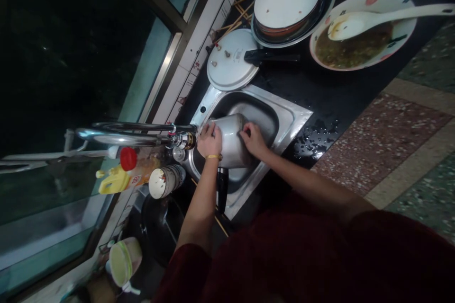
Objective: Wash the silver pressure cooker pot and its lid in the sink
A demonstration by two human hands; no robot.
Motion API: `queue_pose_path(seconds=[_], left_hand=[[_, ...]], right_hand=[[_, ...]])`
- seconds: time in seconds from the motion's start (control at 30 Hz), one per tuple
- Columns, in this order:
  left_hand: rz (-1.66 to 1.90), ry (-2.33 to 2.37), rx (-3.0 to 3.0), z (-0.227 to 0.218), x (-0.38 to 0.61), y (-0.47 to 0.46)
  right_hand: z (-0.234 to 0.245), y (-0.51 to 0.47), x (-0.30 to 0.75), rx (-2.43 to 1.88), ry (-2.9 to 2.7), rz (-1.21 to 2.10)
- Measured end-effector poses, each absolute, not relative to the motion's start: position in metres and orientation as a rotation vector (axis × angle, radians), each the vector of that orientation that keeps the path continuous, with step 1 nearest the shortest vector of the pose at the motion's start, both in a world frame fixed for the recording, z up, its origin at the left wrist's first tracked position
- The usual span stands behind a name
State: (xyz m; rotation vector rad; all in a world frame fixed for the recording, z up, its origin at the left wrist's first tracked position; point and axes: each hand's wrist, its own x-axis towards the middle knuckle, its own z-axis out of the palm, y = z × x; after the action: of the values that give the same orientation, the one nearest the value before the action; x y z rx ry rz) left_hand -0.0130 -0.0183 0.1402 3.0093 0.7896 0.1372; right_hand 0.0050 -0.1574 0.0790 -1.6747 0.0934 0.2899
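Observation:
A silver metal pot point(232, 135), with a black handle point(222, 189) like a pressure cooker's, lies tilted on its side in the steel sink point(265, 106). My left hand point(210, 141), with a yellow band at the wrist, grips the pot at the end near the tap. Against the pot's other end, my right hand point(253, 137) has its fingers bent and pinched together; whatever they may hold is hidden. Beside the sink rests a round metal lid point(232, 64) with its own black handle point(270, 57).
A chrome tap point(142, 132) reaches over the left side. Stacked bowls point(287, 0) and a soup bowl point(398, 33) with a white ladle point(377, 19) stand beyond the lid. Bottles point(128, 158), a paper cup point(159, 183) and a dark pan point(167, 222) are at left.

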Motion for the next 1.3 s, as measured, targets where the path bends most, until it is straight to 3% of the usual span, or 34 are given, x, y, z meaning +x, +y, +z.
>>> queue_pose_path(seconds=[0.4,1.3], left_hand=[[0.180,0.775,2.991,0.138,-0.013,-0.016],[0.237,0.801,3.003,0.140,-0.025,-0.021]], right_hand=[[0.079,-0.160,-0.001,-1.657,-0.038,0.208],[0.062,-0.150,0.044,-1.642,0.145,0.398]])
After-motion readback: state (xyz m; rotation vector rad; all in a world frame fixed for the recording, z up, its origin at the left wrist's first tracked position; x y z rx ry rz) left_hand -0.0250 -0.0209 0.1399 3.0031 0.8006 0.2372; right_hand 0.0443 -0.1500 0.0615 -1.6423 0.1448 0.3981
